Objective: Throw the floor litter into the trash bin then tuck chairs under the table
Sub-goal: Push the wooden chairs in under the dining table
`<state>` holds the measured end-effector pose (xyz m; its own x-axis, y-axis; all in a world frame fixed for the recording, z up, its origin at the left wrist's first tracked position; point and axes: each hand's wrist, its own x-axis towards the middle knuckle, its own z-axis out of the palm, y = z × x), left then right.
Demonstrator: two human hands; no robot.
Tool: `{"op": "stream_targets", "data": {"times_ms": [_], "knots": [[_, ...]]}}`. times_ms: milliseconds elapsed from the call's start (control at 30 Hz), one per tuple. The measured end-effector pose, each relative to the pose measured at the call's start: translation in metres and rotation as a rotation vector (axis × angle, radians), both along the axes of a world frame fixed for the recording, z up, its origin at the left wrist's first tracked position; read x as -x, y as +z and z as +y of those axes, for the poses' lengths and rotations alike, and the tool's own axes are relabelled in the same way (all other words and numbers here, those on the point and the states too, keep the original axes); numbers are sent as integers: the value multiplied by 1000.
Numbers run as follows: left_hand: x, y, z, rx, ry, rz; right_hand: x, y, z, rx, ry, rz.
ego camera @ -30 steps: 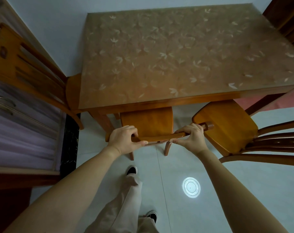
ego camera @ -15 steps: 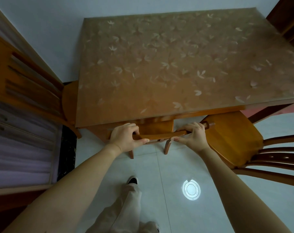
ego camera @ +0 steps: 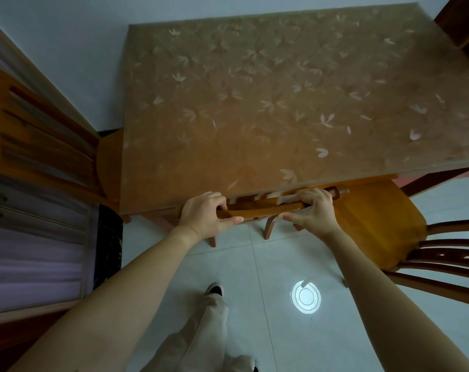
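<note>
A wooden table (ego camera: 281, 103) with a leaf-patterned cover fills the upper middle. Right below its near edge is the curved top rail of a wooden chair (ego camera: 257, 210); its seat is hidden under the table and only its back legs show. My left hand (ego camera: 205, 214) grips the rail's left end and my right hand (ego camera: 312, 210) grips its right end. A second wooden chair (ego camera: 383, 224) stands at the right, its seat mostly out from under the table's corner. A third chair (ego camera: 40, 146) sits at the table's left side. No litter or trash bin is in view.
A cabinet with pale drawers (ego camera: 32, 237) lines the left wall. A bright round light reflection (ego camera: 306, 296) lies on the tiled floor by my feet (ego camera: 216, 289). A dark wooden frame (ego camera: 467, 30) stands at the top right.
Both hands pushed the middle chair forward; its seat, visible before, has slid out of sight under the table. I have stepped closer to the table.
</note>
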<state>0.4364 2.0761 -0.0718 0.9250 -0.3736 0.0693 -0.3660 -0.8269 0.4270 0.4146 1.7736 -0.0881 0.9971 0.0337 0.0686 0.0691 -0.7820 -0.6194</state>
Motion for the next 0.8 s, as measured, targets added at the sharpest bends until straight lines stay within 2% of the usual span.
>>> {"op": "stream_targets", "data": {"times_ms": [367, 467, 633, 800], "knots": [[19, 6, 1, 27, 2, 86, 18, 24, 15, 36, 8, 41], [39, 21, -1, 51, -33, -14, 40, 42, 25, 36, -13, -28], [96, 50, 4, 15, -71, -239, 98, 76, 41, 172, 11, -195], [181, 54, 19, 2, -21, -179, 179, 84, 61, 292, 41, -208]]}}
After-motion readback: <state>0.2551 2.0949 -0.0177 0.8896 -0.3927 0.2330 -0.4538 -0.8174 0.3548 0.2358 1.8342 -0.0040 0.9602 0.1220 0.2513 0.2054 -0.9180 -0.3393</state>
